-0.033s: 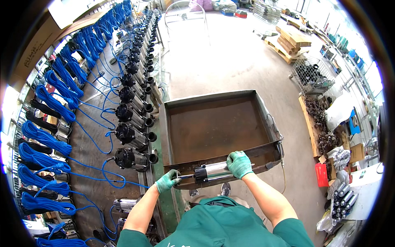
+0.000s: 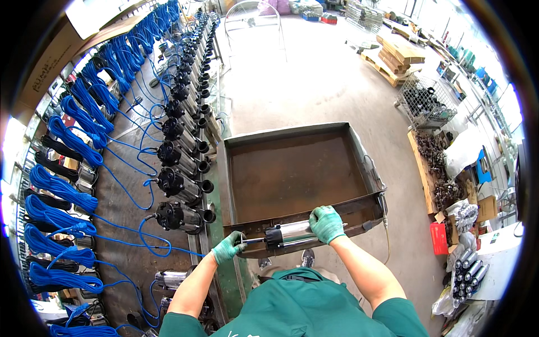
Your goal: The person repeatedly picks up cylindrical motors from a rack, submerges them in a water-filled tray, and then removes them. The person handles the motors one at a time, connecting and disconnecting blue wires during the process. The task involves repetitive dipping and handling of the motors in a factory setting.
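Observation:
A silver cylindrical pump motor (image 2: 293, 232) with a black end piece lies sideways along the near edge of a shallow metal tank (image 2: 224, 168) that holds brown liquid. My right hand (image 2: 327, 225), in a green glove, wraps over the motor's right end. From the black end a thin metal shaft (image 2: 255, 240) sticks out to the left. Around the tip of that shaft my gloved left hand (image 2: 226, 248) is closed. What lies under the fingers of both hands is hidden.
A long row of upright pumps (image 2: 178, 185) with black tops stands left of the tank. Coiled blue cables (image 2: 66, 188) line the far left. On the right are a wire cage (image 2: 429, 104), a red bin (image 2: 438, 238) and stacked cardboard (image 2: 400, 53). A thin hose (image 2: 386, 238) hangs at the tank's right corner.

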`<state>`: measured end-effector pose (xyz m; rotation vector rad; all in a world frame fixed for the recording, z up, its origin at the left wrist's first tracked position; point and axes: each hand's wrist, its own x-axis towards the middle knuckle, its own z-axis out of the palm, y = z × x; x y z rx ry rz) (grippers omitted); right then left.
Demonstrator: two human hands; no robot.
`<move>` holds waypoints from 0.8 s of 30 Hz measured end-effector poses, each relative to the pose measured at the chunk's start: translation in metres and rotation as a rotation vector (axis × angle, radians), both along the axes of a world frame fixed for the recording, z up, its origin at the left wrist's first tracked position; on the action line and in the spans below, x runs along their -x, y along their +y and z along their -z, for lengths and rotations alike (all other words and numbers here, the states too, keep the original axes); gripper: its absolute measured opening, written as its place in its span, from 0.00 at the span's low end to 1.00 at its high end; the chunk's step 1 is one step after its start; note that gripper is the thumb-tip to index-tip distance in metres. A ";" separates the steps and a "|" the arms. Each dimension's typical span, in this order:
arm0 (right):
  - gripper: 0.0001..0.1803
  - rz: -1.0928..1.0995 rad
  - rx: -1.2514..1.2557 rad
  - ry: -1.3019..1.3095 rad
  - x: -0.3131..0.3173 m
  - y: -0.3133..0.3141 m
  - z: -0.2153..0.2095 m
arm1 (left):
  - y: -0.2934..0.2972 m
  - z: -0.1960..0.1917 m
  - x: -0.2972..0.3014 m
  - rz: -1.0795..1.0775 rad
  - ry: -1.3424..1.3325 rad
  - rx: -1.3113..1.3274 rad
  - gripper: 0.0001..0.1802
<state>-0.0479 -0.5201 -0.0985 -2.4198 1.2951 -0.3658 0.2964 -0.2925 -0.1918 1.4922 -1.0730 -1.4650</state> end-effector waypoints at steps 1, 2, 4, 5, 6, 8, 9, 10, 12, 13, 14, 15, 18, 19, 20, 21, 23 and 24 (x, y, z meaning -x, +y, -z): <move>0.11 -0.002 0.000 -0.008 -0.001 0.000 0.001 | 0.003 0.004 0.001 0.001 -0.042 0.068 0.17; 0.11 -0.004 0.000 -0.016 -0.002 0.000 0.001 | 0.009 0.007 0.003 -0.023 -0.166 0.082 0.17; 0.11 0.005 0.002 -0.014 0.003 -0.002 0.003 | 0.005 -0.013 0.022 -0.050 -0.402 0.112 0.18; 0.11 0.002 0.005 -0.012 0.003 -0.003 0.003 | 0.002 -0.012 0.020 -0.032 -0.362 0.093 0.19; 0.11 -0.009 0.003 -0.010 0.003 -0.001 0.004 | 0.003 -0.009 0.015 -0.020 -0.320 0.068 0.19; 0.11 -0.013 0.016 0.002 -0.001 -0.003 0.003 | 0.002 0.005 0.000 0.029 -0.253 -0.007 0.21; 0.12 -0.007 0.018 0.011 -0.001 -0.003 0.005 | -0.002 0.007 -0.006 0.085 -0.365 -0.034 0.21; 0.12 -0.012 0.020 -0.013 0.002 0.000 0.006 | -0.008 0.001 -0.010 0.208 -0.483 -0.094 0.21; 0.13 -0.009 0.020 0.004 0.004 -0.004 0.014 | -0.027 -0.018 -0.010 0.353 -0.520 -0.225 0.19; 0.12 -0.010 0.022 0.007 0.003 -0.005 0.013 | -0.024 -0.012 -0.012 0.348 -0.518 -0.190 0.18; 0.12 -0.027 0.048 -0.001 0.001 -0.005 0.018 | -0.015 -0.007 -0.013 0.294 -0.550 -0.182 0.17; 0.13 -0.031 0.047 -0.013 0.003 -0.005 0.016 | -0.014 -0.008 -0.007 0.255 -0.573 -0.172 0.16; 0.14 -0.006 0.006 0.009 0.006 -0.006 0.015 | -0.013 -0.029 0.022 0.144 -0.881 0.128 0.15; 0.14 -0.019 0.007 0.009 0.003 -0.006 0.014 | -0.011 -0.023 0.020 0.148 -0.941 0.153 0.16; 0.14 -0.021 0.001 0.008 0.003 -0.006 0.012 | -0.006 -0.018 0.020 0.126 -0.969 0.173 0.15; 0.14 -0.025 -0.005 0.004 0.002 -0.006 0.010 | -0.008 -0.020 0.023 0.102 -1.000 0.192 0.14; 0.15 -0.028 -0.006 0.030 0.005 -0.007 0.010 | -0.012 -0.025 0.028 0.083 -0.942 0.023 0.12; 0.14 -0.021 -0.015 0.028 0.003 -0.006 0.009 | -0.012 -0.028 0.023 0.078 -0.855 -0.053 0.13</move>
